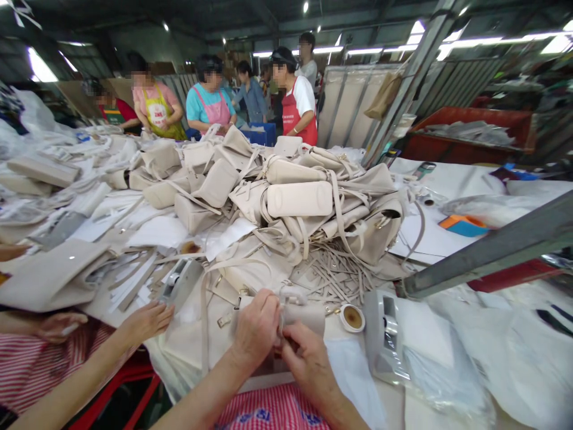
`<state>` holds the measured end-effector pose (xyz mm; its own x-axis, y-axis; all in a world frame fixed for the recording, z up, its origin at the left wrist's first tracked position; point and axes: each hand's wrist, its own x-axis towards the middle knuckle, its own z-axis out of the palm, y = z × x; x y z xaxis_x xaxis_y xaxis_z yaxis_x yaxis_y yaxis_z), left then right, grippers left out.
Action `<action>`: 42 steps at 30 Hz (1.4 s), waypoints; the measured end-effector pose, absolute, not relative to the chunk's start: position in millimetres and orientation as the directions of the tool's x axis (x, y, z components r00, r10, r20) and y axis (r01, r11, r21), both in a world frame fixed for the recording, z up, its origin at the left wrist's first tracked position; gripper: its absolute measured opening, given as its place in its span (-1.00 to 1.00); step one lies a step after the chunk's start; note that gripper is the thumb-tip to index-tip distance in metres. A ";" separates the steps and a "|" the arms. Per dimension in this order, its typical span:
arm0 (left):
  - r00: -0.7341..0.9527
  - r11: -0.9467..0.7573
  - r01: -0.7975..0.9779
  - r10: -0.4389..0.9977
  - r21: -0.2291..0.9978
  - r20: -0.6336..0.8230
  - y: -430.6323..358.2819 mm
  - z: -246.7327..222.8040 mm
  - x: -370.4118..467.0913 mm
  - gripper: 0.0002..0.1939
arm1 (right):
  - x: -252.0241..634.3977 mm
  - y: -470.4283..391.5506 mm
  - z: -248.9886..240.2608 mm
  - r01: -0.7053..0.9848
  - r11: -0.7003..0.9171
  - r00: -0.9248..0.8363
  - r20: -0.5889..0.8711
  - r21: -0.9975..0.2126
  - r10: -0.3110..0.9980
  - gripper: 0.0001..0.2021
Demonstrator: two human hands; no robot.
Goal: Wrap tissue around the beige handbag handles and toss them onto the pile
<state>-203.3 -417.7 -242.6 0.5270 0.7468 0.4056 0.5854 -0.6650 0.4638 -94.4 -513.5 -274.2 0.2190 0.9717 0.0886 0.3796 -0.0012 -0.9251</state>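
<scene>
A small beige handbag (308,315) lies on the table in front of me, with gold-coloured clasps at its sides. Its middle is between my two hands. My left hand (257,327) is closed over the front of the bag, fingers bent downward. Beside it, my right hand (308,357) pinches at the same spot, thumb and fingertips together. The exact part of the bag they grip is hidden by the fingers. Just right of the bag sits a small white-rimmed dish (352,318) with brown contents.
Beige bags (299,199) form a large heap ahead, above loose straps (333,275). Tape dispensers stand right (384,334) and left (181,279); a co-worker's hand (150,319) reaches toward the left one. A metal post (492,254) slants across the right. Several people stand at the far side.
</scene>
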 end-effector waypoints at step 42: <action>0.460 0.336 0.096 0.820 0.937 -0.341 -374.3 -254.5 -222.2 -0.54 | 20.7 -558.7 -389.6 0.662 -0.733 0.677 -0.297 -0.154 0.673 -0.47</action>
